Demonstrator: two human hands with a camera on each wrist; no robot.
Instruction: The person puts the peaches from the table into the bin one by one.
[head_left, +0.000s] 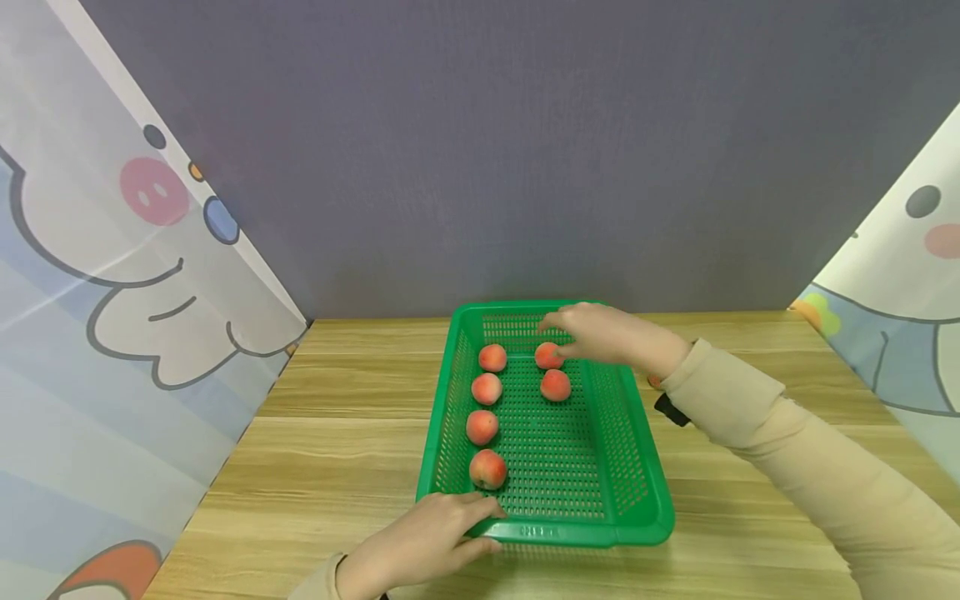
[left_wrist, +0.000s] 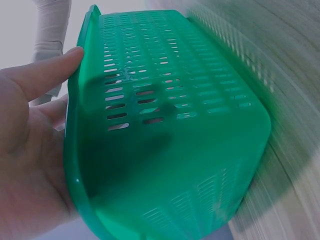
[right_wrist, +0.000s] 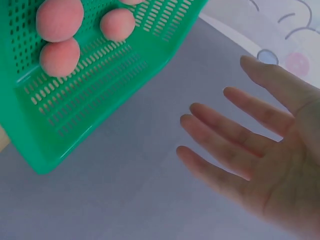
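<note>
A green plastic basket [head_left: 540, 532] with slotted walls stands on the table, holding peaches. Several peaches [head_left: 482, 427] line its left side, and two more [head_left: 556, 386] lie in a second row near the far end. My left hand [head_left: 431, 537] grips the basket's near-left rim; the thumb [left_wrist: 55, 72] is on the outer side, the other fingers reach over the rim. Above the far-right part of the basket is my right hand [head_left: 600, 333], holding nothing. Its fingers [right_wrist: 225, 145] are spread and slightly bent, apart from the peaches in the right wrist view.
The wooden table [head_left: 360, 417] extends on both sides of the basket. A grey wall [head_left: 525, 167] rises behind it, with cartoon-printed sheets [head_left: 67, 250] at the sides. A small reddish thing [head_left: 654, 382] shows right of the basket, mostly hidden by my right sleeve.
</note>
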